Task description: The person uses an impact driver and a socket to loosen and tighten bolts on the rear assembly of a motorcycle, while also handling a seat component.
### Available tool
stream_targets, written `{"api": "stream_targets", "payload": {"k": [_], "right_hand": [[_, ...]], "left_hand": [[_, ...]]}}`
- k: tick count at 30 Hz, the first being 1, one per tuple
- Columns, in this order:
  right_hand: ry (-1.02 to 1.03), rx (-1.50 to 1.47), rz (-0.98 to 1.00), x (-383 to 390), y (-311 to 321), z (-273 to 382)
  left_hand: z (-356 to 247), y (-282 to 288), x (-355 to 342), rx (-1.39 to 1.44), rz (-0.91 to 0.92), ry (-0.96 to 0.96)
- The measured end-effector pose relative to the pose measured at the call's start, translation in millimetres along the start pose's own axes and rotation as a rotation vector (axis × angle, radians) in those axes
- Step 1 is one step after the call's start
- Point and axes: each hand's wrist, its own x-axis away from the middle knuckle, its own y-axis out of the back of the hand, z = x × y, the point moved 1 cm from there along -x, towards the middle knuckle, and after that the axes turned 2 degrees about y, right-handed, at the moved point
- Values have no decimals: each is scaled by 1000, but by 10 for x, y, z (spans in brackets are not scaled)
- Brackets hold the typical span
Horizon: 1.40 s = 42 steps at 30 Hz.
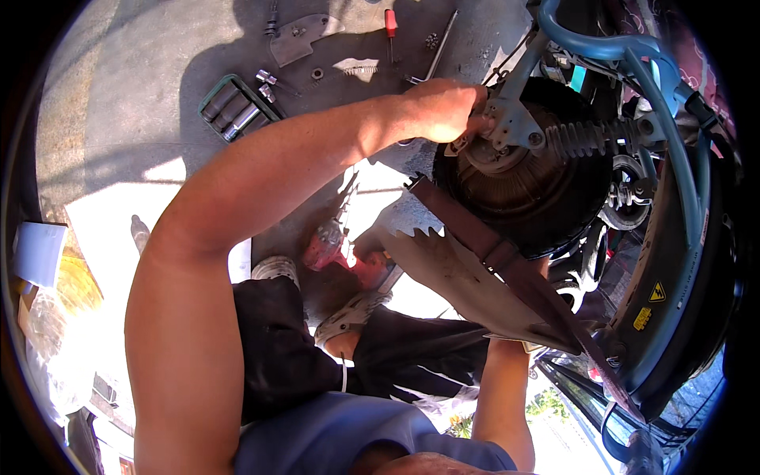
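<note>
My left hand (447, 111) reaches across to a small wheel (518, 214) with a black tyre and a brown, dirty hub. Its fingers are closed at the grey metal bracket (513, 119) beside the hub; what they grip is hidden. From that bracket a coil-spring shock absorber (582, 139) runs to the blue tubular frame (671, 150). My right forearm (505, 388) goes up behind a dark brown strap (491, 245) and a grey-brown sheet with a jagged edge (451, 277). These cover most of my right hand, and its fingers cannot be made out.
On the concrete floor lie a green socket case (207, 103), loose sockets (266, 77), a flat metal plate (302, 41), a nut (317, 74), a spring (360, 70), a red-handled screwdriver (390, 25) and a long metal rod (442, 43). A red metal object (323, 247) stands by my shoes.
</note>
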Motion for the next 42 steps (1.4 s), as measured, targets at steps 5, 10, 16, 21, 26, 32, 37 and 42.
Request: {"api": "stream_targets", "payload": {"k": [5,10,16,21,26,32,37,42], "right_hand": [[44,1,-34,-143,-69,-101],[93,49,-27,-286,-152,-196],[184,275,357,-348,-795,-452],[209,209,913,238,-1783,-403],[320,209,481,1043,-1812,1335],[361,-167,575,1099,-2148,1933],[229,-427,668,1173,-1991,2038],[565,-411,899,1202,-1313,1880]], "left_hand": [[429,904,266,21,-198,167],[1265,1745,2057,157,-650,297],[1291,1300,3958,288,-899,695],[965,347,3675,-34,-519,622],[824,-735,3105,-373,-93,31],[668,-939,2761,-562,4,-195],[734,-782,2746,-627,24,-358],[301,-559,2897,-386,89,-487]]}}
